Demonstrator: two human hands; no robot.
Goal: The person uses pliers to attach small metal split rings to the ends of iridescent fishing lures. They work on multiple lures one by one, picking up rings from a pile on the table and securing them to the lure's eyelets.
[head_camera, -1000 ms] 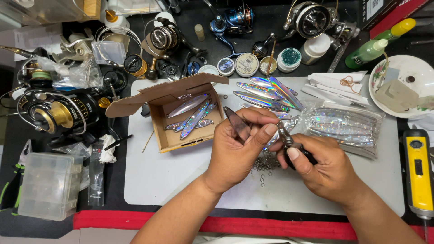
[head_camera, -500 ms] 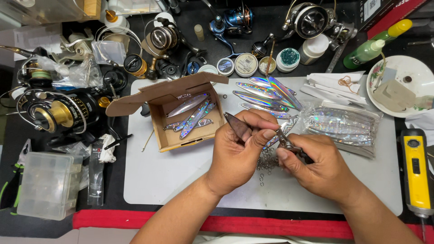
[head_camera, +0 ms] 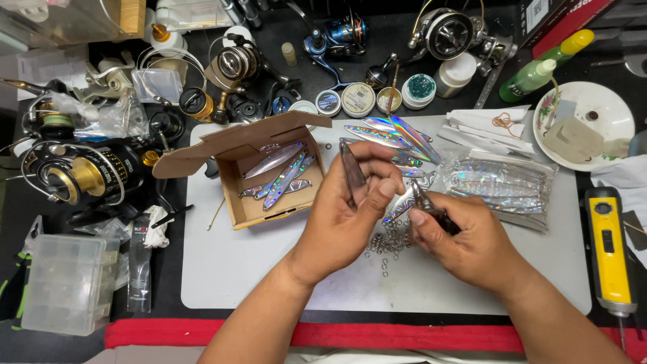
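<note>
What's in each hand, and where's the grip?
Left hand pinches a slim metal lure at its lower end, the rest sticking up past the fingers. Right hand grips small pliers by the handles, the tips pointing at the lure.

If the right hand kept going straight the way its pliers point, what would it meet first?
The right hand points up-left; its pliers would probably first meet the shiny lure held by the left hand, though depth is unclear.

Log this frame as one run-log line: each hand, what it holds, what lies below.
left hand: holds metal lure | right hand: grips small pliers at lure | below: split rings on grey mat
</note>
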